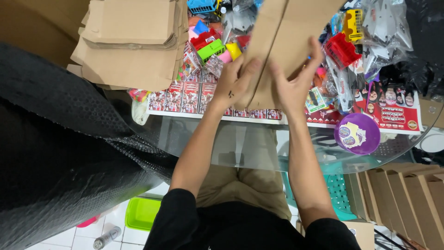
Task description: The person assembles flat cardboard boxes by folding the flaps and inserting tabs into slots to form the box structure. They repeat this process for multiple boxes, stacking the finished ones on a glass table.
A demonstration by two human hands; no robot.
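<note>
1. Top middle of frame: both hands hold a flat brown cardboard box (282,41) above the glass surface (240,139); it's tilted.
2. Left hand (233,83) grips the box's left edge w/ fingers curled; right hand (296,81) presses its front, fingers spread & thumb behind.
3. Upper left: stack of flat cardboard (132,41); under the box: bright toys (210,44).
4. Right: purple ball (357,133) on the surface edge; lower right: row of brown boxes (407,199).

2 bare hands, left hand (233,85) and right hand (293,88), around a flat cardboard box (282,37) above a toy-strewn glass table (194,134).
</note>
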